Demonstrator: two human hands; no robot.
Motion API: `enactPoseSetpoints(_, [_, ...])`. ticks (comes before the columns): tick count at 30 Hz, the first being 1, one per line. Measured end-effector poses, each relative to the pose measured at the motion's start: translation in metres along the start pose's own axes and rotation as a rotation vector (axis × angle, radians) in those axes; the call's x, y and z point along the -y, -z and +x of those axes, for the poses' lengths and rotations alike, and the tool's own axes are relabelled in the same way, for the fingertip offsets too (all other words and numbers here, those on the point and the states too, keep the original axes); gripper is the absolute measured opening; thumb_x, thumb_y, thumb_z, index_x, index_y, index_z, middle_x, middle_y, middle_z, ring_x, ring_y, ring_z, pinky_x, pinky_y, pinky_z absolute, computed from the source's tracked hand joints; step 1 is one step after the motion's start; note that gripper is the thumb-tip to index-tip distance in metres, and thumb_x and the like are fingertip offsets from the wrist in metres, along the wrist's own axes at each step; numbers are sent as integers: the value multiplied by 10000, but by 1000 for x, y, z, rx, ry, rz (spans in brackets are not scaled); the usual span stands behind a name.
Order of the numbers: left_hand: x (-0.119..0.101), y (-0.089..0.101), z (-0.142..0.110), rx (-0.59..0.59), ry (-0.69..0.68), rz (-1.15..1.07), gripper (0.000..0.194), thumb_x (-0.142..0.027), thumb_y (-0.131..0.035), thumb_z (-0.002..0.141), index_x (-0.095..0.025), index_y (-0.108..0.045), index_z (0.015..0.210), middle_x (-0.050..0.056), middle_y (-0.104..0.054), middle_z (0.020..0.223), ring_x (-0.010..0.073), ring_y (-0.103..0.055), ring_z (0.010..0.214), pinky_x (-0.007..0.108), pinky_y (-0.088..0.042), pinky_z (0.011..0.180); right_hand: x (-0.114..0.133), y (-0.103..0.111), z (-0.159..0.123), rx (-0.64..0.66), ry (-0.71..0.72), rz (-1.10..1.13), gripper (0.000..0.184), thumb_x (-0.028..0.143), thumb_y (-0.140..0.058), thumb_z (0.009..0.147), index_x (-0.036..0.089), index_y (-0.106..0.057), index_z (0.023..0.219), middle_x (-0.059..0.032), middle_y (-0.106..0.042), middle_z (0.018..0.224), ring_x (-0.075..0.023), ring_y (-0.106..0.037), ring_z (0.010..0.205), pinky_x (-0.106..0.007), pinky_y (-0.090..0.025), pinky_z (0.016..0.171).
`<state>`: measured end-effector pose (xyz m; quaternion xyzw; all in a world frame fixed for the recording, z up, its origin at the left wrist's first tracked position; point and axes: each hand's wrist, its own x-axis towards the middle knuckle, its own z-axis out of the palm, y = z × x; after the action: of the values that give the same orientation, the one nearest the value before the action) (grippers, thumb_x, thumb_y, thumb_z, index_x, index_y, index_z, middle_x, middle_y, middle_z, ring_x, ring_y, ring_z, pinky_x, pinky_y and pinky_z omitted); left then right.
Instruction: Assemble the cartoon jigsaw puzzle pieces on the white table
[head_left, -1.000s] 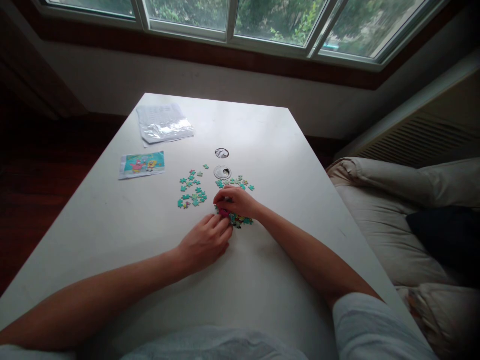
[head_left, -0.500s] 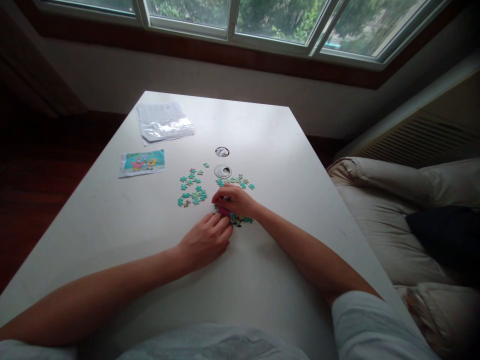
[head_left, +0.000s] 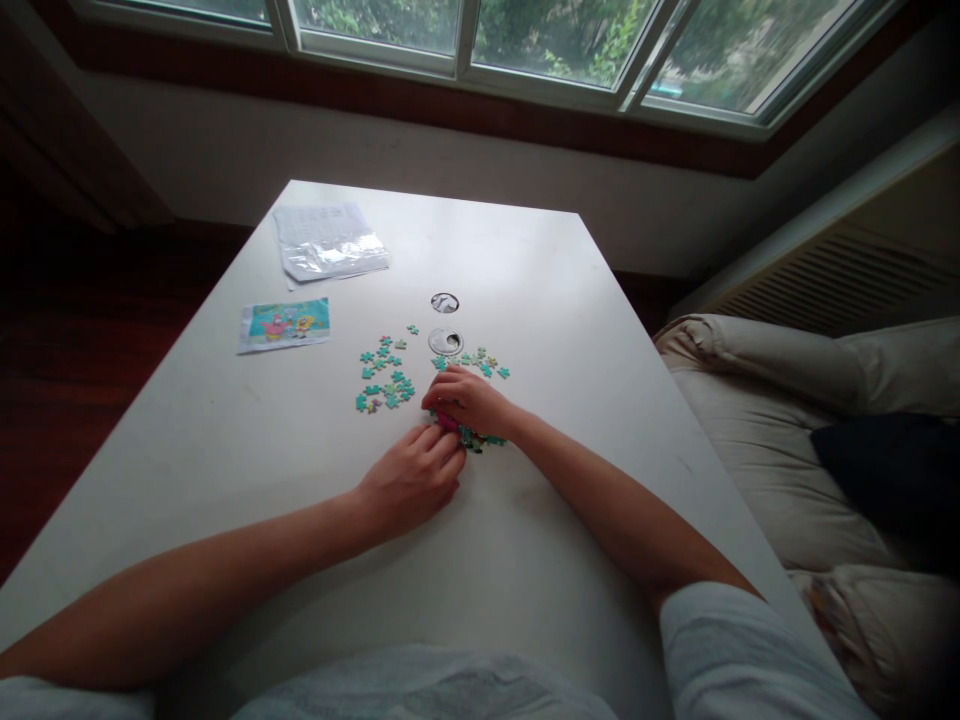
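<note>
Jigsaw pieces joined into a patch, the jigsaw puzzle, lie on the white table, pink at the left and green and multicoloured at the right. My left hand rests at its near left edge, fingers curled together against it. Over its far side bends my right hand, fingertips pinched down at the upper left edge; the jigsaw piece there is mostly hidden under the fingers. Loose green jigsaw pieces lie left of the hands. More loose pieces are spread just beyond my right hand.
A cartoon reference picture lies at the left. Behind it is a clear plastic bag with papers. Two round inserts, a far one and a near one, sit in the white table. A beige sofa stands to the right.
My right hand has shifted very slightly left and away from me, its fingers still bent at the puzzle. My left hand stays in place.
</note>
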<state>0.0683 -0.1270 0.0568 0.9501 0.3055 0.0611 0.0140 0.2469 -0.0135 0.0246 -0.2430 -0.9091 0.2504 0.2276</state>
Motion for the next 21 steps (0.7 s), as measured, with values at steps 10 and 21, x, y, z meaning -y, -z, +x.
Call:
enactPoseSetpoints(10, [0, 0, 1, 1, -4, 7, 174, -215, -495, 968, -143, -609, 1077, 125, -617, 1073, 288, -563, 1056, 442, -485, 935, -5, -2, 0, 19, 23, -21, 227, 174, -541, 973, 235, -759, 965, -67, -664, 973, -208, -527, 928, -358, -447, 891])
enactPoseSetpoints(21, [0, -1, 0, -5, -5, 17, 213, -227, -479, 985, -138, -604, 1133, 144, -631, 1165, 296, -565, 1164, 444, -477, 968, -3, 4, -1, 11, -83, -87, 123, 205, -642, 912, 225, -749, 967, -62, -627, 951, -222, -520, 953, -357, -401, 912])
